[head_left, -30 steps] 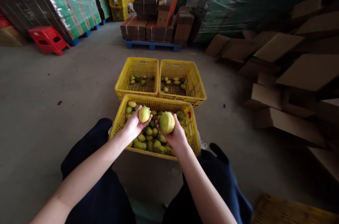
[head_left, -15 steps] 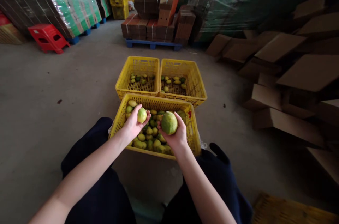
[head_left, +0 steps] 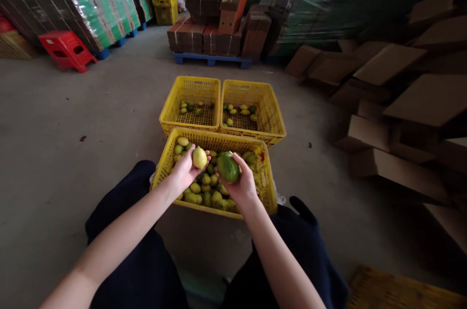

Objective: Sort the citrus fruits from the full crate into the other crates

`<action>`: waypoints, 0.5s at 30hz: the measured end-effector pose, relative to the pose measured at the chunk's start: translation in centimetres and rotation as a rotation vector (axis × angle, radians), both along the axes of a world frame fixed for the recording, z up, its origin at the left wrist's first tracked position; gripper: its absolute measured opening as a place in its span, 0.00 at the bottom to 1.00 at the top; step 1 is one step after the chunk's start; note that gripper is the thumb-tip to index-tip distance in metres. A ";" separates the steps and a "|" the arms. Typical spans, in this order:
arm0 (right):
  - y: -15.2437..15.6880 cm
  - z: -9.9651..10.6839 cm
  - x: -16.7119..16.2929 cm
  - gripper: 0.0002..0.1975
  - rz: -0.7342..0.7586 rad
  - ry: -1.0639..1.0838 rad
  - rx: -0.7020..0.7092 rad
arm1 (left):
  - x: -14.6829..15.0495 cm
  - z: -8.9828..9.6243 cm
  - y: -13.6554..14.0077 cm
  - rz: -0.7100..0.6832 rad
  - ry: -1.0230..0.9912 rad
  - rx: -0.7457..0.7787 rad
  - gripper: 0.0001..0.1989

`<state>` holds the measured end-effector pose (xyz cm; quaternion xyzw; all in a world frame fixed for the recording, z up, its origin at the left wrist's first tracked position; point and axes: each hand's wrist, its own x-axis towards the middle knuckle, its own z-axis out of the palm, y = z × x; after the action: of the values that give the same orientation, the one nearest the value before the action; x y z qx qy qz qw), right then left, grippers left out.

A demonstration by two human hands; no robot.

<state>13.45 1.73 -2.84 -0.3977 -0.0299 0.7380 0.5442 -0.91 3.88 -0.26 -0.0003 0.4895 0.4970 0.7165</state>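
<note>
A yellow lemon [head_left: 199, 157] rests in my left hand [head_left: 185, 170], fingers curled beneath it. My right hand [head_left: 243, 185] grips a larger dark green lemon [head_left: 228, 168], thumb along its right side. Both fruits are held over a yellow plastic crate [head_left: 219, 134] with many green and yellow lemons [head_left: 206, 188] in it. That crate is between my knees, and my hands hide part of its contents.
Beyond it, two more yellow crates, a left one [head_left: 165, 113] and a right one [head_left: 280, 121], hold several lemons each. Flattened cardboard boxes [head_left: 397, 172] are heaped at right. A red stool [head_left: 67, 50] stands at left, and a blue pallet [head_left: 211, 60] bears stacked cartons.
Both fruits have been turned in my hands: the left one now shows a yellower side, the right one a darker green side. My right hand has shifted slightly left.
</note>
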 end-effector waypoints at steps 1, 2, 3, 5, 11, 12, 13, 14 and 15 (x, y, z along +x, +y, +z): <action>0.0 0.1 0.0 0.06 0.018 0.001 -0.009 | 0.0 0.1 0.0 0.012 -0.014 -0.002 0.12; 0.1 0.1 0.0 0.07 0.033 0.005 -0.025 | -0.1 0.3 0.0 0.024 -0.025 -0.006 0.12; 0.1 0.1 -0.1 0.08 0.039 0.008 -0.043 | -0.1 0.4 0.0 0.040 -0.029 -0.010 0.13; 0.1 0.0 -0.2 0.09 0.009 0.004 -0.060 | -0.3 0.5 0.0 0.093 -0.017 -0.004 0.12; 0.1 -0.4 -0.3 0.08 0.039 0.023 0.013 | -0.2 0.6 0.0 0.079 0.035 0.010 0.06; 0.0 -0.4 -0.3 0.09 0.068 0.043 0.016 | -0.1 0.5 0.0 0.047 0.049 0.009 0.05; 0.0 -0.4 -0.2 0.10 0.087 0.055 0.010 | 0.0 0.4 -0.1 0.018 0.066 0.012 0.06; 0.0 -0.3 -0.1 0.11 0.098 0.056 -0.005 | 0.0 0.4 -0.2 -0.006 0.081 0.018 0.07; 0.0 -0.1 0.0 0.12 0.101 0.048 -0.022 | 0.1 0.3 -0.2 -0.024 0.086 0.023 0.09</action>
<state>13.42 1.74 -2.95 -0.3840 -0.0288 0.7740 0.5026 -0.86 3.66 0.06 0.0353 0.5139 0.4935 0.7008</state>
